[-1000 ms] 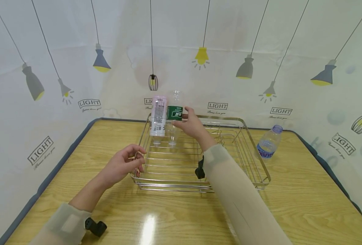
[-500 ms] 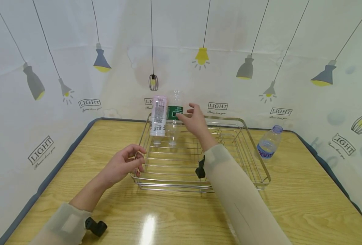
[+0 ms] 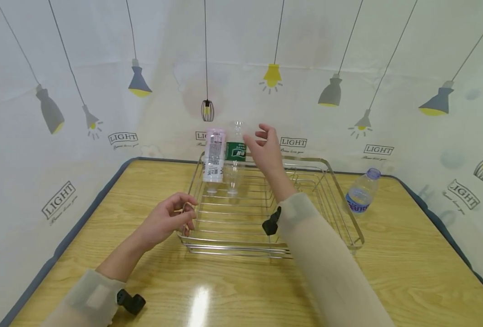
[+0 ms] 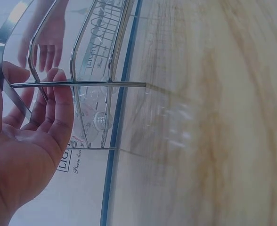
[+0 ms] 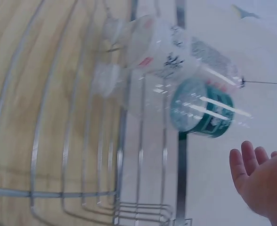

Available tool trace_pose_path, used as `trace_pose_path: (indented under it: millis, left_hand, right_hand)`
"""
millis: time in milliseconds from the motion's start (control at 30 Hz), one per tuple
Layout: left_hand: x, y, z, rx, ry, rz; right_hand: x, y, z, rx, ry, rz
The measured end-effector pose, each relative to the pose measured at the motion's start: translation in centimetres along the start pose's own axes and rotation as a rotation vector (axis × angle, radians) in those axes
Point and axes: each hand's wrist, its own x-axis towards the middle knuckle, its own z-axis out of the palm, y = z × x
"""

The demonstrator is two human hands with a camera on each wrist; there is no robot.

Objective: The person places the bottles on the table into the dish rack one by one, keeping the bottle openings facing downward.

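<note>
A metal wire dish rack (image 3: 241,222) stands on the table, and my left hand (image 3: 167,220) grips its rim at the left front corner. In the left wrist view, the fingers (image 4: 58,110) curl round the rim and side wires. Two clear plastic bottles stand upside down at the rack's back left, necks down: one with a pink and white label (image 3: 214,156), the other with a green label (image 3: 236,151). My right hand (image 3: 267,150) is just right of the green-labelled bottle, fingers spread and holding nothing. The right wrist view, blurred, shows this hand (image 5: 265,181) apart from that bottle.
Right of the rack, an uncapped clear bottle (image 3: 363,190) with a blue and purple label stands upright on the wooden table (image 3: 409,254). A white curtain (image 3: 241,54) printed with lamps surrounds the table's back and sides. Looped wires (image 3: 294,177) rise inside the rack.
My right hand has let go of the green-labelled bottle and moved up and to the right. The bottle stays upside down in the rack. My left hand keeps its place.
</note>
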Motion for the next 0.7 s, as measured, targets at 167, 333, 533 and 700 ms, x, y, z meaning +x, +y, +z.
trace_pose_path:
  millis: [167,333,533,700]
  left_hand:
    - [0.0,-0.3,0.0,0.004,0.001,-0.002]
    - [0.0,-0.3,0.1,0.012,0.001,-0.015]
    - [-0.1,-0.2,0.0,0.011,0.0,0.0]
    - [0.0,-0.1,0.1,0.012,0.0,0.004]
  right_hand:
    - [-0.1,-1.6,-1.6,0.052,-0.008,-0.054]
    - [-1.0,-3.4,-4.1,0.1,-0.017,-0.109]
    - [-2.6,-5.1,-7.8,0.063,-0.051,-0.188]
    - [-4.0,-5.6,-11.4,-0.043,-0.066,-0.22]
